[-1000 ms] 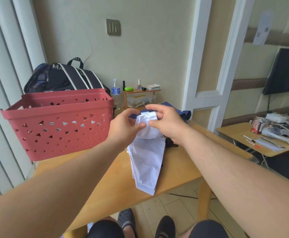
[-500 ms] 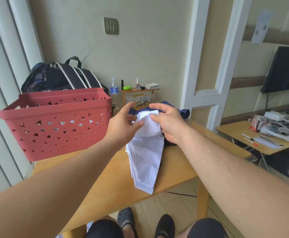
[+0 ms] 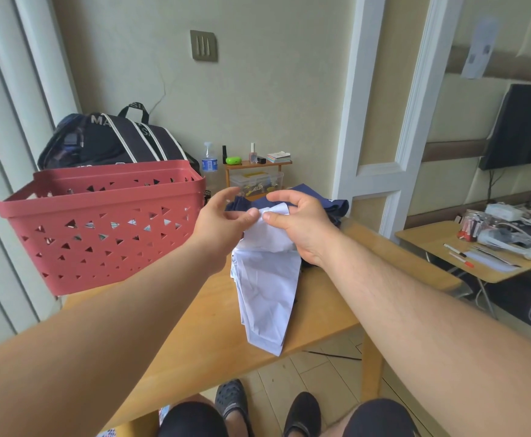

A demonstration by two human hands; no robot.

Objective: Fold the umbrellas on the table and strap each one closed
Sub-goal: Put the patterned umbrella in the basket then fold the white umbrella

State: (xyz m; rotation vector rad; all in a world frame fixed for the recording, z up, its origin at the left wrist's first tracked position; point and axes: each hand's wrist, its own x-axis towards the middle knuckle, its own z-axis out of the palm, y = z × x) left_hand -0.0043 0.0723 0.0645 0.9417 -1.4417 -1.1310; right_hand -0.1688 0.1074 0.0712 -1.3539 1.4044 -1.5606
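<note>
Above the wooden table (image 3: 195, 335), the left hand (image 3: 218, 223) and right hand (image 3: 302, 227) each pinch the top edge of the white umbrella (image 3: 267, 294), whose folded canopy hangs from the fingers down to the tabletop, with a navy umbrella (image 3: 327, 206) lying behind it beside the red basket (image 3: 106, 234).

Head view, forward-down over table (image 3: 195, 335)
</note>
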